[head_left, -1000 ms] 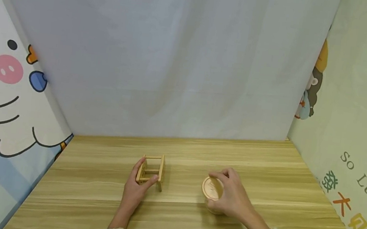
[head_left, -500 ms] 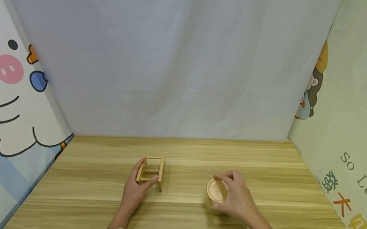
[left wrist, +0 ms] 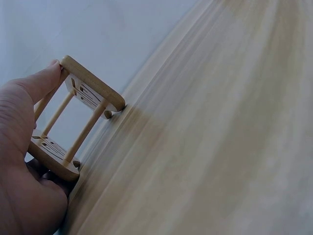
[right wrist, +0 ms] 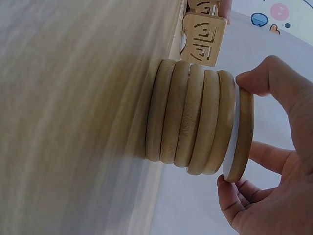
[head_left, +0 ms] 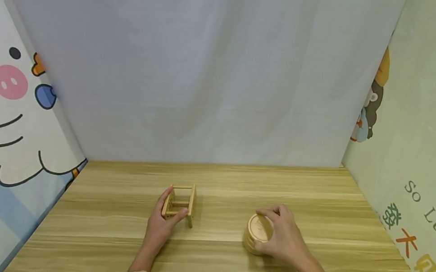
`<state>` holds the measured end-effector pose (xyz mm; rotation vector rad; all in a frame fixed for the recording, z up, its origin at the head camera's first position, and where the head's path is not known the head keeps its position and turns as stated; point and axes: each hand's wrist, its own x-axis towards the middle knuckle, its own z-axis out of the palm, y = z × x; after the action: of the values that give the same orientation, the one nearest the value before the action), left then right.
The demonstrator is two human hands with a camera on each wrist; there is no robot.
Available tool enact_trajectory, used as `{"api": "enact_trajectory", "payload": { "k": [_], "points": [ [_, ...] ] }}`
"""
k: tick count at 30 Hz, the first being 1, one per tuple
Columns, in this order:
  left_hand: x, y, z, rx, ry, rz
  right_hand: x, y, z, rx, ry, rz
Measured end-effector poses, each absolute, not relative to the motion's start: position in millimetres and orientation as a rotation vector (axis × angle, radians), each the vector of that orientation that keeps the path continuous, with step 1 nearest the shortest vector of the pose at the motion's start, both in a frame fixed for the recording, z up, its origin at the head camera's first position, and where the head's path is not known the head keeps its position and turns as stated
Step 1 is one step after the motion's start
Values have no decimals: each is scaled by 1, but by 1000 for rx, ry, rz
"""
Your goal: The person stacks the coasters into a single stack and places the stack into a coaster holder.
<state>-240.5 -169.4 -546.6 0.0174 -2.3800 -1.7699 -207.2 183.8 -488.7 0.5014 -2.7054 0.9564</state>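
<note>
My left hand (head_left: 160, 231) grips a small wooden coaster rack (head_left: 192, 202) with cut-out side panels and thin dowels, which stands on the table left of centre. In the left wrist view the thumb and fingers hold opposite panels of the rack (left wrist: 93, 84). On the right, my right hand (head_left: 284, 239) pinches a round wooden coaster (right wrist: 243, 132) by its edge. This coaster is right above a stack of several matching coasters (right wrist: 193, 117), with a narrow gap showing between them. From the head view, the held coaster (head_left: 260, 227) covers most of the stack.
The wood-grain table (head_left: 209, 271) extends around both hands, with bare surface between rack and stack. A pale curtain (head_left: 224, 87) closes off the back. Printed cloths hang at the left (head_left: 2, 127) and right (head_left: 418, 133).
My right hand has moved slightly right and toward me with the coaster, lining it up more closely over the stack. The left hand and rack have stayed put.
</note>
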Motion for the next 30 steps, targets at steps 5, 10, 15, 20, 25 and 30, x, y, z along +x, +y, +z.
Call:
{"api": "enact_trajectory", "payload": {
  "k": [5,10,15,20,25,30],
  "points": [
    [-240,-170,-546,15,-2380,-1767,-206,184,-489,512,-2703,978],
    [-241,-170,-547,13,-2375,-1771,-205,183,-490,538,-2706,982],
    [-242,-171,-548,15,-2374,-1773,-204,184,-491,545,-2715,978],
    [-241,-170,-547,18,-2374,-1787,-203,185,-492,551,-2729,994],
    [-241,-170,-547,13,-2364,-1794,-204,187,-493,554,-2744,1029],
    [-241,-170,-547,6,-2373,-1783,-204,189,-495,551,-2748,1050]
  ]
}}
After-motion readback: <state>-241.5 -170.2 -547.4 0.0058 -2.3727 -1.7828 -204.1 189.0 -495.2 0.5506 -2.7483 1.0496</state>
